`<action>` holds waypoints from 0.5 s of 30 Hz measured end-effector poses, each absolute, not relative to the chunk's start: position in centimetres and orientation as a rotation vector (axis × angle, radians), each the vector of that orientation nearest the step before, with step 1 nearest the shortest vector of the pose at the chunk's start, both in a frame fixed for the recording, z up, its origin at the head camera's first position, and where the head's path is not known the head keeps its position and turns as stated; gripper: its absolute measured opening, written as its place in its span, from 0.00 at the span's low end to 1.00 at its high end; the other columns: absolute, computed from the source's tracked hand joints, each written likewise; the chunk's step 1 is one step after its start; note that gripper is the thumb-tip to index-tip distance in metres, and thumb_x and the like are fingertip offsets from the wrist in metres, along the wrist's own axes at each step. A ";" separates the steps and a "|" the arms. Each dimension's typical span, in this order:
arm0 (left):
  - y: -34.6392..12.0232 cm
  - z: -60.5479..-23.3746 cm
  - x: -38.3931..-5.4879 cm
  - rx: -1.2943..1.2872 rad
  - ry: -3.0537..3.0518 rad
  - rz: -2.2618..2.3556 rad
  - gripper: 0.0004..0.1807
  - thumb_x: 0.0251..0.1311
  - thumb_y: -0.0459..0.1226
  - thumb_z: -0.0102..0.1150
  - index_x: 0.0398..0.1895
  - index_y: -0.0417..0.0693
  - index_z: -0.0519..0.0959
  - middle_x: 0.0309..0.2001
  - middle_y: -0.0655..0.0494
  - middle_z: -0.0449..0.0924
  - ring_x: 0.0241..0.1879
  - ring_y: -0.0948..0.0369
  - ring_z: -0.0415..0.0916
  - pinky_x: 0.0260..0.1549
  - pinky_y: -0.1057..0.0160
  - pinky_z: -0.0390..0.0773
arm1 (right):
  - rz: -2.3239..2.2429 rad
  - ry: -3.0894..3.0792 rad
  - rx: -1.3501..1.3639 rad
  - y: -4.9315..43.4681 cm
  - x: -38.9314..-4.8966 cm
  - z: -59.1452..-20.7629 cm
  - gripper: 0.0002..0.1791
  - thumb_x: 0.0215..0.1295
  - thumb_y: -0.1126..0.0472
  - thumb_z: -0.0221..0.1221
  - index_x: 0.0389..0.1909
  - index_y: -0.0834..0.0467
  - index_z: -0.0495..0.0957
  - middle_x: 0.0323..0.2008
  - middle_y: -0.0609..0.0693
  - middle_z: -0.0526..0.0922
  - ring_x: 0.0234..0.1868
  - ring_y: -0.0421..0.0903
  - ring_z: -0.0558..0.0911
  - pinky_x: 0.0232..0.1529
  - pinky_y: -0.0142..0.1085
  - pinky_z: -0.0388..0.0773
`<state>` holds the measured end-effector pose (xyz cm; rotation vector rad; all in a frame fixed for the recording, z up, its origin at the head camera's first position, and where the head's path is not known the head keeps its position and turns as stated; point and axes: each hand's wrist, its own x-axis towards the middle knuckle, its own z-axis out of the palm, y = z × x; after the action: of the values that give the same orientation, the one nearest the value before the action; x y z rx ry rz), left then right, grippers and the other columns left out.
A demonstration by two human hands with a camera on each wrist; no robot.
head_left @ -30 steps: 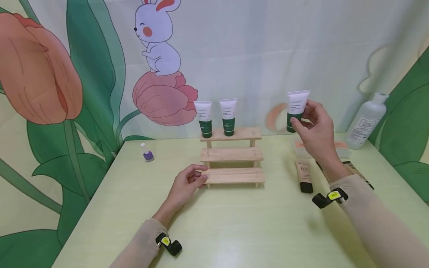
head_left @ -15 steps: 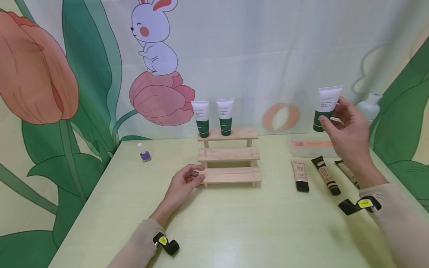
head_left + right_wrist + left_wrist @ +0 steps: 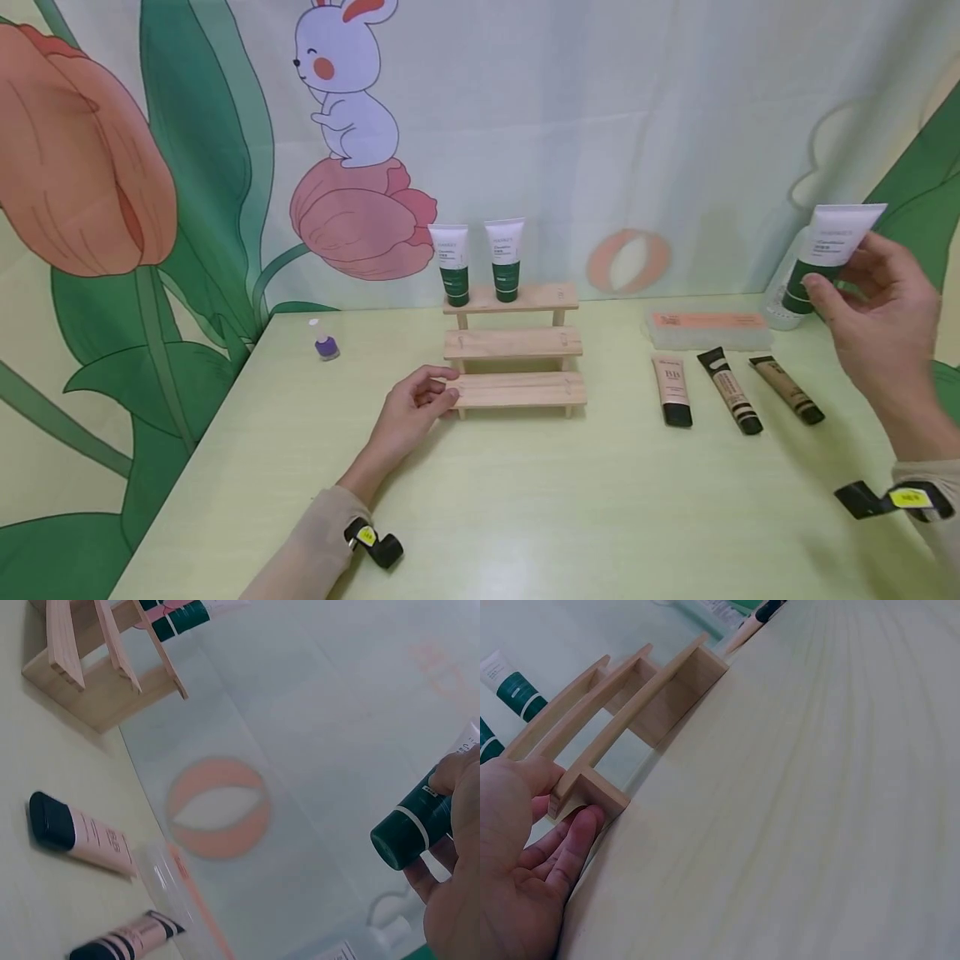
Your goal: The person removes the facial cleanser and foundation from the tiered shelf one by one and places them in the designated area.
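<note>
Held up at the right in the head view is a white and green squeeze tube [image 3: 832, 254], pinched by my right hand [image 3: 888, 321] with its green cap downward. In the right wrist view the tube's green end [image 3: 409, 832] shows between thumb and fingers. My left hand [image 3: 412, 408] grips the left end of the lowest shelf of a three-tier wooden display stand [image 3: 517, 390]; the left wrist view shows that shelf end between thumb and fingers [image 3: 577, 840]. Two matching tubes, a left one [image 3: 453, 267] and a right one [image 3: 506, 260], stand upright on the top tier.
Right of the stand lie a pink BB cream tube [image 3: 672, 390], a striped black and beige tube [image 3: 731, 392] and a gold-brown tube [image 3: 786, 388]. Behind them are a clear plastic box [image 3: 708, 332] and a white bottle [image 3: 780, 287]. A purple nail polish bottle [image 3: 326, 343] stands left.
My right hand has carried the squeeze tube rightward, away from the stand, uncovering the tubes on the table and now overlapping the white bottle. My left hand has stayed at the stand.
</note>
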<state>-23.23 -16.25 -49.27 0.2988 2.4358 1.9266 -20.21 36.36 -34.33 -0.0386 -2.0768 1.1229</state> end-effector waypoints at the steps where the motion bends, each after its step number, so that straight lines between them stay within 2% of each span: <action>1: -16.3 -49.3 -23.2 0.300 2.430 1.933 0.14 0.77 0.35 0.70 0.62 0.49 0.86 0.46 0.44 0.86 0.41 0.53 0.86 0.43 0.63 0.90 | 1.102 -2.087 -0.057 36.6 -19.9 -34.3 0.34 0.78 0.71 0.65 0.80 0.47 0.74 0.58 0.27 0.77 0.57 0.31 0.79 0.57 0.21 0.76; 7: -16.4 -49.3 -23.2 0.296 2.434 1.929 0.14 0.78 0.35 0.70 0.62 0.49 0.86 0.45 0.44 0.86 0.41 0.53 0.86 0.42 0.63 0.90 | 1.115 -2.143 -0.208 38.1 -18.0 -34.9 0.36 0.82 0.67 0.63 0.83 0.41 0.69 0.62 0.26 0.74 0.58 0.30 0.75 0.63 0.25 0.73; 10: -16.3 -49.4 -23.2 0.296 2.444 1.922 0.14 0.78 0.35 0.69 0.62 0.49 0.86 0.46 0.44 0.86 0.41 0.52 0.85 0.42 0.64 0.90 | 1.134 -2.141 -0.274 39.1 -17.4 -35.7 0.36 0.82 0.66 0.63 0.84 0.40 0.68 0.60 0.24 0.74 0.56 0.29 0.74 0.61 0.23 0.71; 15: -16.3 -49.5 -23.4 0.302 2.445 1.923 0.14 0.78 0.35 0.69 0.62 0.49 0.87 0.46 0.43 0.86 0.42 0.52 0.85 0.42 0.64 0.90 | 1.145 -2.091 -0.255 40.7 -16.0 -37.9 0.35 0.78 0.70 0.66 0.81 0.47 0.72 0.54 0.22 0.76 0.49 0.27 0.76 0.50 0.15 0.71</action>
<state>-23.43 -16.29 -49.52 0.3016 2.4453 1.9226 -16.00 40.73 -37.95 -0.2552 -2.0914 1.1452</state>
